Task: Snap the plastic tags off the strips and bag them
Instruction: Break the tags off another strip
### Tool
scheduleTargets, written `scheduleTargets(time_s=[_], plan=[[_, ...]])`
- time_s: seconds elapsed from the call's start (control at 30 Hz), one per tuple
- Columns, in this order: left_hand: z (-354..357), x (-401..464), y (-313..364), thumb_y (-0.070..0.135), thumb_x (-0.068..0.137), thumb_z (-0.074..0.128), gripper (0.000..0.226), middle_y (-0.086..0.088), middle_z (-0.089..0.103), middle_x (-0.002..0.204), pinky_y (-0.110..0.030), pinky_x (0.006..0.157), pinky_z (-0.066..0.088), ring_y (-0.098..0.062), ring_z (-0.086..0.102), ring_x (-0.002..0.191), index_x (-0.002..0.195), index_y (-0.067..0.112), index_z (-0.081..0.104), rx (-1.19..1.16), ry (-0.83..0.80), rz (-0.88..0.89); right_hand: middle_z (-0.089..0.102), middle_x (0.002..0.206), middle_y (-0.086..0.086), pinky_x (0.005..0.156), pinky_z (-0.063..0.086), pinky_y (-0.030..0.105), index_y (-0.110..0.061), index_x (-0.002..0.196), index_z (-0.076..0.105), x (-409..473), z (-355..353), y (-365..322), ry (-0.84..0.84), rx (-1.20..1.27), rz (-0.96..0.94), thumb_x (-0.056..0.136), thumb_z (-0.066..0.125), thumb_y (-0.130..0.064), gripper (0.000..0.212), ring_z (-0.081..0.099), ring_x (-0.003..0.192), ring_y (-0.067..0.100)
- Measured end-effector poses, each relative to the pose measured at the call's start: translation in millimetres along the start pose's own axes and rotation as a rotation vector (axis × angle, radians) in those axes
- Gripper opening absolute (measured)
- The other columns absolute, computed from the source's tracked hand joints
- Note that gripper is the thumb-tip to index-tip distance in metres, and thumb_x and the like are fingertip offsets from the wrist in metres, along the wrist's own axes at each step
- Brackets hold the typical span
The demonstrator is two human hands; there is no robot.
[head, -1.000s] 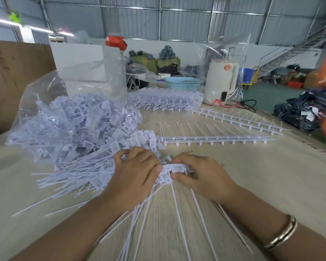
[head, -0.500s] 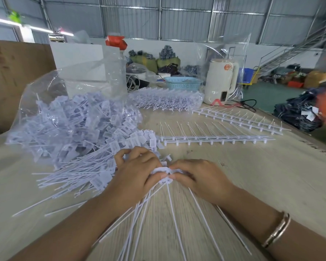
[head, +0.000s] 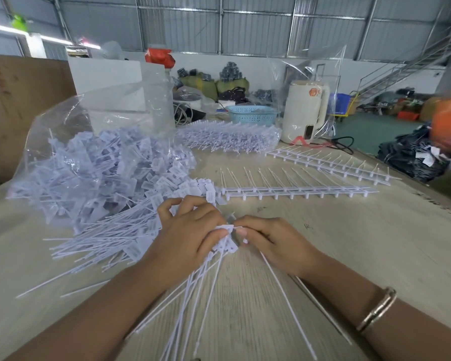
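I am gripping a bunch of snapped-off tags (head: 225, 244) in my left hand (head: 190, 235), fingers curled round their flat heads while their long thin tails are fanning out toward me over the wooden table (head: 375, 243). My right hand (head: 274, 243) is pinching the end of the strip piece (head: 244, 239) just right of that bunch, thumb and forefinger meeting right beside my left thumb, so the two hands are almost touching. A few loose tails are running out from under my right wrist, where a bracelet (head: 378, 308) is sitting.

To the left, a heap of loose tags (head: 102, 230) is lying on the table, spilling out of the open mouth of a clear plastic bag (head: 89, 152) that is already holding a big pile of them. Beyond my hands, two stripped strips (head: 297, 190) are lying flat, one in the middle and one farther right. At the far side a clear packet of full strips (head: 229, 138) is resting, with a blue basket (head: 251, 114) behind it and a white kettle (head: 303, 113) to its right, partly wrapped in clear film. A dark pile of cloth (head: 412, 157) is lying off the right edge.
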State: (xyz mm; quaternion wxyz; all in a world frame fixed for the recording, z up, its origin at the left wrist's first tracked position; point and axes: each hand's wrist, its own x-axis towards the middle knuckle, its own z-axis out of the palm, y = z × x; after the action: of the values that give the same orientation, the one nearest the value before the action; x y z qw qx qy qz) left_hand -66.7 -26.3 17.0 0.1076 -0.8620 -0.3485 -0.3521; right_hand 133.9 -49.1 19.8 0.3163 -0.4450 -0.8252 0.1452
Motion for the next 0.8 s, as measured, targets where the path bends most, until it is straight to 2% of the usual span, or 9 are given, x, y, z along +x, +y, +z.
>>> scheduleTargets(time_s=[0.17,0.23,0.3,0.4,0.5,0.6,0.7,0.77,0.8], plan=[[-1,-1,0,0.032,0.092,0.041,0.024,0.020,0.056,0.089,-0.032,0.091,0.015,-0.004,0.045,0.102,0.080,0.027,0.061,-0.061,0.041,0.010,0.058,0.072,-0.017,0.066,0.042,0.022,-0.044,0.083,0.055,-1,2,-4,0.011,0.153,-0.017,0.097,0.041,-0.034,0.022,0.058,0.068,-0.001],[-2,-1,-1,0.032,0.092,0.042,0.024,0.019,0.057,0.090,-0.032,0.090,0.016,-0.004,0.045,0.101,0.080,0.026,0.062,-0.069,0.067,0.019,0.059,0.071,-0.013,0.065,0.044,0.019,-0.029,0.092,0.064,-1,5,-2,0.015,0.246,0.000,0.097,0.042,-0.032,0.023,0.057,0.063,0.002],[-2,0,0,0.031,0.092,0.042,0.025,0.018,0.057,0.090,-0.032,0.091,0.016,-0.004,0.045,0.099,0.080,0.025,0.063,-0.092,0.082,0.027,0.061,0.074,-0.002,0.065,0.047,0.022,-0.013,0.098,0.065,-1,7,-3,0.005,0.307,0.028,0.096,0.042,-0.032,0.030,0.057,0.062,0.011],[-3,-1,-2,0.031,0.092,0.041,0.026,0.018,0.056,0.088,-0.030,0.093,0.016,-0.003,0.046,0.098,0.079,0.023,0.062,-0.133,0.080,0.040,0.063,0.073,0.007,0.064,0.044,0.017,-0.025,0.090,0.066,-1,6,-5,-0.005,0.378,0.026,0.095,0.044,-0.032,0.023,0.057,0.061,0.010],[-3,1,0,0.032,0.092,0.040,0.028,0.018,0.056,0.086,-0.031,0.091,0.018,-0.004,0.047,0.096,0.077,0.021,0.061,-0.195,0.056,0.033,0.062,0.071,-0.002,0.063,0.045,0.015,-0.035,0.089,0.063,-1,6,-8,-0.020,0.410,0.023,0.093,0.045,-0.032,0.019,0.056,0.061,0.008],[-6,0,1,0.032,0.092,0.039,0.030,0.014,0.059,0.083,-0.031,0.089,0.020,-0.001,0.048,0.094,0.077,0.017,0.062,-0.307,0.042,0.008,0.063,0.071,-0.007,0.063,0.045,0.016,-0.033,0.093,0.063,0,4,-7,0.007,0.421,0.063,0.095,0.045,-0.023,0.021,0.058,0.061,0.010],[-15,-7,-11,0.034,0.091,0.039,0.033,0.009,0.061,0.085,-0.029,0.093,0.021,-0.004,0.055,0.093,0.082,0.015,0.064,-0.472,0.052,-0.081,0.066,0.071,-0.016,0.062,0.043,0.010,-0.029,0.103,0.063,-5,-11,2,0.146,0.454,0.148,0.097,0.045,-0.014,0.025,0.058,0.065,0.000],[-21,-10,-18,0.038,0.091,0.039,0.028,0.012,0.061,0.084,-0.027,0.096,0.016,-0.002,0.053,0.095,0.082,0.025,0.062,-0.387,0.027,-0.106,0.063,0.072,-0.024,0.067,0.039,0.007,-0.035,0.104,0.061,-9,-14,6,0.110,0.328,0.113,0.095,0.048,-0.015,0.025,0.055,0.068,-0.008],[-21,-10,-19,0.039,0.091,0.039,0.026,0.015,0.059,0.083,-0.026,0.096,0.014,0.000,0.051,0.095,0.080,0.028,0.060,-0.296,0.008,-0.100,0.060,0.070,-0.020,0.066,0.038,0.008,-0.037,0.105,0.060,-9,-11,7,0.077,0.264,0.093,0.094,0.052,-0.017,0.024,0.051,0.065,-0.007]])
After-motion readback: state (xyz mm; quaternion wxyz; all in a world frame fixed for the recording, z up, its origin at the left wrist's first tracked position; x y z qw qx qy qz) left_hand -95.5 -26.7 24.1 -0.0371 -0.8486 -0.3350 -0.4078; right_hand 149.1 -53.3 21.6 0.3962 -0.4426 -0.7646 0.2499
